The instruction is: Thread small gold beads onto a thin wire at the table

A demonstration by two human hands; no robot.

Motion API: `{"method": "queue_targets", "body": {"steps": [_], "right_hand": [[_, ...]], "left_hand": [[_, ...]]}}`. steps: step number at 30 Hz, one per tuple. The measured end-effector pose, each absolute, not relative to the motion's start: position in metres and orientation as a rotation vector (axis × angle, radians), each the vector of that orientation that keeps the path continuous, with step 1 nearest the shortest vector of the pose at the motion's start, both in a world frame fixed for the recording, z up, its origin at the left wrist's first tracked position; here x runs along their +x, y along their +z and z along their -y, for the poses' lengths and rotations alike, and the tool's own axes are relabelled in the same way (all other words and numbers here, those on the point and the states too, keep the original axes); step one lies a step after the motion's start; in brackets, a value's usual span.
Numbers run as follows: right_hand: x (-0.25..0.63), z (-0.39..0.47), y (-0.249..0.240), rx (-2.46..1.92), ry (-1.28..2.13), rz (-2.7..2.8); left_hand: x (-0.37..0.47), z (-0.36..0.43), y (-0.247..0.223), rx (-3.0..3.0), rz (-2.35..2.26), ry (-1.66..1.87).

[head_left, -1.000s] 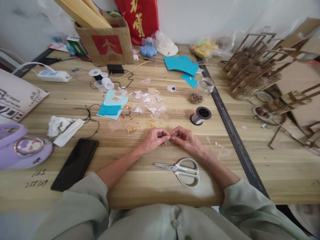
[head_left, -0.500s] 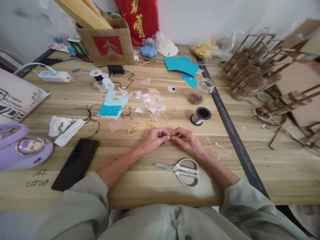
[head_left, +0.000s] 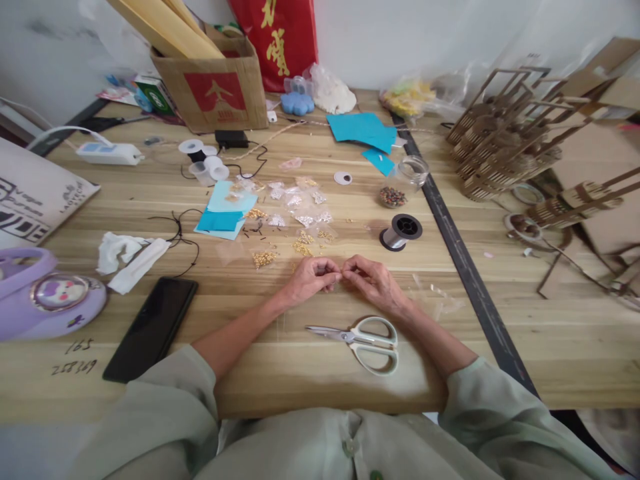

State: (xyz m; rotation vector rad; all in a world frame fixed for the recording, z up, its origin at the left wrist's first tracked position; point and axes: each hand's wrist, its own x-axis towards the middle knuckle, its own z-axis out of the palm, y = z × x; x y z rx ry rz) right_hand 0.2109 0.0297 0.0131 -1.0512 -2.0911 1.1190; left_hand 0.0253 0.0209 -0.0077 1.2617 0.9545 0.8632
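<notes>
My left hand point(head_left: 313, 277) and my right hand point(head_left: 371, 280) meet fingertip to fingertip above the wooden table point(head_left: 240, 373). Both are closed in a pinch; whatever lies between the fingers is too small to make out. Faint pale lines, perhaps thread, show on the wood below my left wrist. Scissors point(head_left: 357, 339) with pale green handles lie nearest to me, under the hands. Gold beads point(head_left: 263, 259) are heaped left of my left hand, with more gold pieces point(head_left: 303, 249) just beyond it. Past my right hand stands a spool of clear line point(head_left: 401, 232).
Small bags of silvery pieces point(head_left: 305, 207) and blue sheets point(head_left: 223, 213) lie further back. A clear jar of mixed beads point(head_left: 403, 183) rests on its side at right. A phone point(head_left: 151, 328) and a purple container point(head_left: 55, 293) are at left, wooden frames point(head_left: 505, 140) at right.
My right fingertips have shifted very slightly; both hands keep their pinch in nearly the same place. Nothing else has visibly moved.
</notes>
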Motion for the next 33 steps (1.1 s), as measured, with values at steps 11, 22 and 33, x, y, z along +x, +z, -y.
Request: {"method": "queue_targets", "body": {"steps": [11, 22, 33], "right_hand": [[0.2093, -0.0286, 0.0126, -1.059, 1.034, 2.116], [0.2116, -0.0293, 0.013, -1.084, 1.209, 2.105], [0.2154, -0.0329, 0.0119, -1.069, 1.469, 1.957]], "left_hand": [[0.0251, -0.0206, -0.0087, 1.303, -0.975, 0.834], [0.0263, -0.0196, -0.0055, 1.294, -0.994, 0.831], [0.0269, -0.0195, -0.0048, 1.265, -0.988, 0.849]]}}
